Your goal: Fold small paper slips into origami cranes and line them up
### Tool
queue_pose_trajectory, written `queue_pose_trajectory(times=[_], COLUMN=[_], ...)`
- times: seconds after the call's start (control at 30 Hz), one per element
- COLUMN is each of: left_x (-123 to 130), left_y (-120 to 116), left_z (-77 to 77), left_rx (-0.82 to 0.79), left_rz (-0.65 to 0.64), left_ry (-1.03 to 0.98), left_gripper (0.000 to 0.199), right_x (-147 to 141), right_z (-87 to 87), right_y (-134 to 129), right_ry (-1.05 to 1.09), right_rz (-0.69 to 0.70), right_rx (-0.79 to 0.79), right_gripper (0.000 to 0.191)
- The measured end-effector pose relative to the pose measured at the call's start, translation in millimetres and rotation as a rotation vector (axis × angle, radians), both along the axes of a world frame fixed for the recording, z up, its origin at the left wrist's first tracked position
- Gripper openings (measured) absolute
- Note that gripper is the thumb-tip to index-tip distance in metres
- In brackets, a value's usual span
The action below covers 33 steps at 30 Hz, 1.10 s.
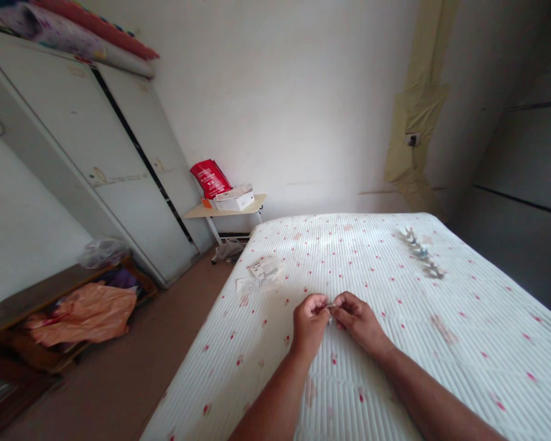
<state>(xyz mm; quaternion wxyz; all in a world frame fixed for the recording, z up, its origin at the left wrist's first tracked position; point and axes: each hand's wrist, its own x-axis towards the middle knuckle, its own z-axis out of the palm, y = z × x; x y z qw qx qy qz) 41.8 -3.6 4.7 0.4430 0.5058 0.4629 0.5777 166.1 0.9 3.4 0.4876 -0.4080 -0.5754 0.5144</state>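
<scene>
Over the middle of the bed, my left hand (310,324) and my right hand (358,321) meet at the fingertips. Both pinch a small pale thing (331,305), mostly covered by the fingers; it could be folded paper, but its kind is unclear. Beyond my left hand, printed paper sheets (258,283) lie flat and partly overlapping on the bedcover. Further off to the right stands a row of small grey-white figures (421,252) with pointed parts, a bluish one among them. They look like folded paper, too small to make out well.
A white ribbed bedcover (376,355) with red dots spreads beneath my hands. Past its far left corner, a small table (197,212) bears a red bag (211,177) and a white box (235,201). At left are a cabinet (73,116) and an orange plastic bag (89,312) on a low shelf.
</scene>
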Motion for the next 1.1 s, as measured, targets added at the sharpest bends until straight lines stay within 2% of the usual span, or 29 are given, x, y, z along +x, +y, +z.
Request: queue_pose_trajectory(times=[0.27,0.37,0.57,0.77,0.9,1.1], left_x=[-0.2,-2.0,-5.6,-6.1,-6.7,-7.2], left_y=[0.6,0.1,0.5,0.1,-1.5,-3.1], left_z=[-3.6,-5.4,-10.8,-3.2,2.9,4.1], left_rx=[0.001,0.022,0.084,-0.024,-0.083,-0.035], left_rz=[-0.027,-0.033,-0.068,-0.125,-0.163,-0.145], left_ry=[-0.003,0.052,0.166,0.064,0.018,0.066], left_gripper=[0.024,0.025,0.029,0.040,0.040,0.036], right_x=[1.8,2.3,2.5,5.1,5.3,5.2], right_z=[-5.6,-3.0,3.0,4.0,4.6,5.2], right_y=[1.1,0.4,0.1,0.7,0.9,-0.4], right_ry=[-0.104,-0.148,-0.087,-0.033,-0.010,-0.033], right_rz=[-0.036,-0.032,-0.046,-0.048,-0.030,-0.008], right_rx=[0.074,0.053,-0.012,-0.042,-0.030,-0.030], right_gripper=[0.023,0.024,0.028,0.026,0.027,0.027])
